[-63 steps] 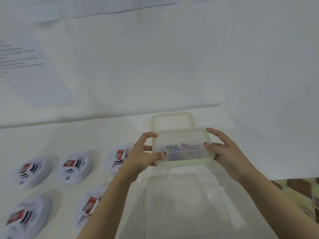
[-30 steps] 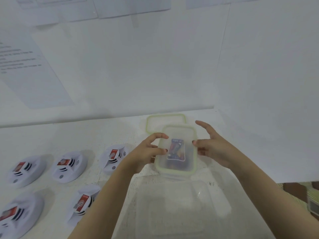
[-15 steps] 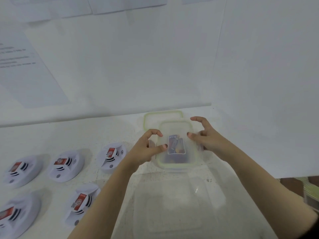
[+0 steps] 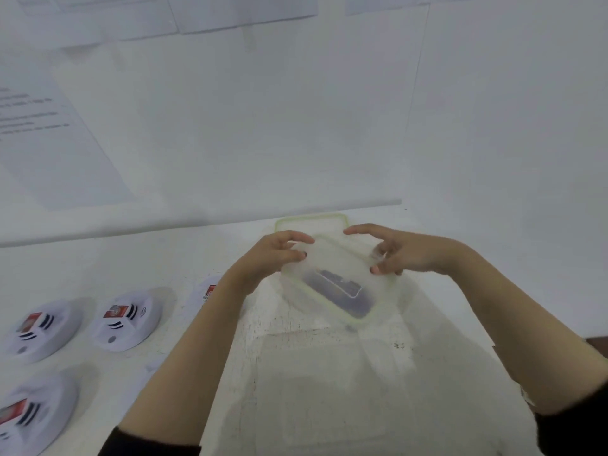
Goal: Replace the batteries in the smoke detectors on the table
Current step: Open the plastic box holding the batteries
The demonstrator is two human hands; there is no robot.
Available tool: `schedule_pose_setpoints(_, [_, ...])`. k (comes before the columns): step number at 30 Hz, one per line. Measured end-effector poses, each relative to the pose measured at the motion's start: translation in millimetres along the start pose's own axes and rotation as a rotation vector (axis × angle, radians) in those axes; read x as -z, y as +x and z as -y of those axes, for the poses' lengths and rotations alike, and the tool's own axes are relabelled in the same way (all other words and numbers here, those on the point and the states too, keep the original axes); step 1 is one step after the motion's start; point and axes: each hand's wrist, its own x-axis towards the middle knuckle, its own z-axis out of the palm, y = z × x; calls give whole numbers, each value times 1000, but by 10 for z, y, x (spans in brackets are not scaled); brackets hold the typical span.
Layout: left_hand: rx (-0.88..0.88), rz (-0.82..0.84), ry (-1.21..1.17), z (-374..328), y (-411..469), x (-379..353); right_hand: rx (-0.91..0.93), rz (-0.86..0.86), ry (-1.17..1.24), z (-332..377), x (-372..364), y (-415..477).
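Observation:
A small clear plastic box with a green rim [image 4: 332, 284] is held tilted above the table, with dark batteries [image 4: 339, 289] lying inside it. My left hand [image 4: 273, 258] grips its left end with curled fingers. My right hand [image 4: 398, 253] grips its right end. Behind it a second green-rimmed box or lid [image 4: 311, 222] lies flat on the table. White round smoke detectors with red labels lie at the left: one [image 4: 126, 320], another [image 4: 36, 330], a third [image 4: 29, 413]. One more detector [image 4: 209, 292] is mostly hidden behind my left forearm.
A large clear plastic tub [image 4: 355, 390] stands on the white table [image 4: 164, 258] right below the held box. White walls close off the back and the right, and sheets of paper [image 4: 49, 136] hang on the back wall. The table's edge shows at the lower right.
The box has turned from lying lengthwise away from me to a slanted, tilted pose. Both hands have shifted their hold to its far corners.

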Motion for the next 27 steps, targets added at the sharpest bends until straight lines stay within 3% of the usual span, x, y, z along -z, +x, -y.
schedule_pose_setpoints(4, [43, -10, -9, 135, -141, 68, 23, -319, 1, -82, 0, 85])
schedule_pose_setpoints(6, [62, -2, -90, 225, -228, 62, 21, -398, -40, -147, -60, 72])
schedule_pose_setpoints(10, [59, -64, -143, 280, -350, 48, 29, -425, -17, -239, -210, -51])
schedule_pose_setpoints(14, [20, -154, -158, 289, -448, 102, 88, -510, 210, -326, -308, -336])
schedule_pose_setpoints(18, [-29, -135, -155, 364, -575, 148, 124, -464, 408, -378, -379, -585])
schedule_pose_setpoints(22, [-146, -172, -237, 336, -665, 140, 187, -472, 378, -347, -431, -601])
schedule_pose_setpoints(27, [-300, -417, -140, -13, -646, 122, 287, -676, 399, -85, -270, -450])
